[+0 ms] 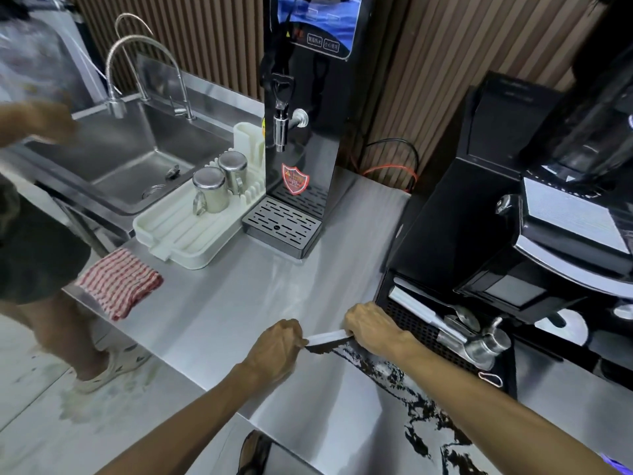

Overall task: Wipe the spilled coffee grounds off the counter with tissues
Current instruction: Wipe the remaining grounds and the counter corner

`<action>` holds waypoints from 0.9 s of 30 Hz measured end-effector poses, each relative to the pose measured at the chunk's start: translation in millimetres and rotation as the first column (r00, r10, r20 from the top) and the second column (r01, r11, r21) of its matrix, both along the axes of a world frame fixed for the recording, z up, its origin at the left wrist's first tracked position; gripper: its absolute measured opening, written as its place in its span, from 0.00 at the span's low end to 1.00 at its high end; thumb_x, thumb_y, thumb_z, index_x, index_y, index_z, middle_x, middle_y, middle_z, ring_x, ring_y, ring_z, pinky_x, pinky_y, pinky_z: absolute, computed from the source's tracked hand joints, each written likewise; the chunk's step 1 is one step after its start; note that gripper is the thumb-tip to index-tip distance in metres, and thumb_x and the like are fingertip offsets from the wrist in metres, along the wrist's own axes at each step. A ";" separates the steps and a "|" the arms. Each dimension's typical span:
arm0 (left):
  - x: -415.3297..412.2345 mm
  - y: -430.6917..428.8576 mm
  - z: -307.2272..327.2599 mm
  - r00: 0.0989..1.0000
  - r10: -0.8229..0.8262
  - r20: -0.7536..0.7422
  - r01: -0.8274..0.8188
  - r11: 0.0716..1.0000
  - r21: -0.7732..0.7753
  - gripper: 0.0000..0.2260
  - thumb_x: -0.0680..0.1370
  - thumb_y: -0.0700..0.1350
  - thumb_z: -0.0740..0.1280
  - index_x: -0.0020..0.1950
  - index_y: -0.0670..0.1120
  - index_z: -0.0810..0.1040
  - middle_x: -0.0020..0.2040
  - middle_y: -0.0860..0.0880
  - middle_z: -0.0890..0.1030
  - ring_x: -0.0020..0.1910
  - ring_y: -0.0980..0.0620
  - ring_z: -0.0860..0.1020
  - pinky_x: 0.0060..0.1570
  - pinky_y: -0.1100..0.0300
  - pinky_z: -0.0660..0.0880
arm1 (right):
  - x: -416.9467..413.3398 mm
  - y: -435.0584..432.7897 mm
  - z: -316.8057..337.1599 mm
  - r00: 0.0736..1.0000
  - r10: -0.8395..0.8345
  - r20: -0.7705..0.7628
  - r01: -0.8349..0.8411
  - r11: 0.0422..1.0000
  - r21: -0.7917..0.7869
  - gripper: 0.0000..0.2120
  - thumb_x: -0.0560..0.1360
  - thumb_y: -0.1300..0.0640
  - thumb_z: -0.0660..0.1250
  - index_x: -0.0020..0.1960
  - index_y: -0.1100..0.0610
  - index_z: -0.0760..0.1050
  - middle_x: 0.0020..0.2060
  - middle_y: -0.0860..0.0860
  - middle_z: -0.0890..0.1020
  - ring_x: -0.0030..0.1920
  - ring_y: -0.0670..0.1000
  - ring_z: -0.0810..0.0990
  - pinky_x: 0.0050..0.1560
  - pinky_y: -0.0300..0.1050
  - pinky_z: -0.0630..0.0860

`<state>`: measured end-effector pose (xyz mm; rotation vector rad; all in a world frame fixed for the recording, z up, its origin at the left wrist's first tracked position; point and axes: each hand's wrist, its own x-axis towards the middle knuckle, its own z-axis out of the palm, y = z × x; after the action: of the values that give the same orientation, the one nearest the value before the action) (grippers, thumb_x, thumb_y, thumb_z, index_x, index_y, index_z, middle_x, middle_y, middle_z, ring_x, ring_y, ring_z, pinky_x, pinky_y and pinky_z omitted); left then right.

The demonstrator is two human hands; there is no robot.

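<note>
On the counter [239, 303], near right, we pinch a tissue [327, 337] taut between left hand [277, 347] and right hand [368, 329], fingers curled round its ends, at the far edge of the coffee grounds [421, 406]; most of them, we judge, are not yet wiped.

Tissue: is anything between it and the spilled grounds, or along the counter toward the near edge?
Nothing visible. The tissue, pinched between left hand and right hand, meets the far edge of the coffee grounds; the counter toward you shows only grounds. The portafilter lies off to the right.
</note>
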<state>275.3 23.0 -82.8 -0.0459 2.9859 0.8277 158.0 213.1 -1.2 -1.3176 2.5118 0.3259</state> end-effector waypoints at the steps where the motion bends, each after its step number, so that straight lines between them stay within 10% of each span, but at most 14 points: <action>1: 5.5 4.3 0.5 1.000 0.012 0.007 -0.012 1.000 0.004 0.15 0.79 0.50 0.57 0.55 0.48 0.82 0.52 0.52 0.79 0.50 0.50 0.78 0.49 0.56 0.75 | 0.6 0.7 2.1 1.000 0.006 0.011 -0.006 1.000 -0.002 0.12 0.67 0.72 0.65 0.38 0.56 0.81 0.34 0.54 0.82 0.35 0.54 0.79 0.47 0.46 0.77; 6: 27.3 13.6 9.3 0.993 0.103 -0.051 -0.096 0.988 0.125 0.12 0.76 0.39 0.64 0.50 0.51 0.85 0.48 0.55 0.78 0.44 0.56 0.78 0.44 0.63 0.75 | -6.2 -3.9 25.4 0.994 -0.005 0.106 0.014 0.996 -0.088 0.15 0.71 0.69 0.66 0.35 0.50 0.79 0.28 0.52 0.76 0.35 0.56 0.71 0.41 0.41 0.64; 11: 19.2 -8.9 28.3 0.951 0.306 -0.030 -0.291 0.927 0.234 0.08 0.75 0.34 0.67 0.48 0.42 0.85 0.46 0.49 0.78 0.43 0.49 0.80 0.40 0.62 0.71 | -21.3 -28.1 16.3 0.995 0.052 0.088 -0.036 0.985 -0.170 0.12 0.71 0.67 0.67 0.51 0.58 0.84 0.41 0.56 0.85 0.41 0.56 0.81 0.49 0.48 0.79; 21: 44.9 23.9 9.7 0.877 0.479 0.036 -0.480 0.870 0.111 0.08 0.77 0.50 0.67 0.47 0.47 0.84 0.45 0.52 0.81 0.40 0.53 0.80 0.34 0.70 0.69 | -24.2 -34.2 -12.1 0.973 0.230 -0.028 -0.231 0.969 -0.088 0.11 0.68 0.67 0.69 0.44 0.54 0.85 0.37 0.49 0.84 0.38 0.51 0.80 0.53 0.47 0.72; 27: 60.1 88.1 4.5 0.833 0.551 0.047 -0.545 0.805 0.235 0.08 0.77 0.49 0.70 0.43 0.45 0.81 0.42 0.51 0.81 0.38 0.52 0.81 0.40 0.56 0.77 | -15.8 7.1 -6.6 0.949 0.315 -0.019 -0.316 0.943 -0.107 0.11 0.72 0.68 0.66 0.48 0.58 0.85 0.41 0.54 0.85 0.39 0.54 0.79 0.58 0.49 0.73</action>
<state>335.4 111.1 -78.3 -0.9397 2.8838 1.2325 142.2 220.2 -7.9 -1.7684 2.3432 0.2578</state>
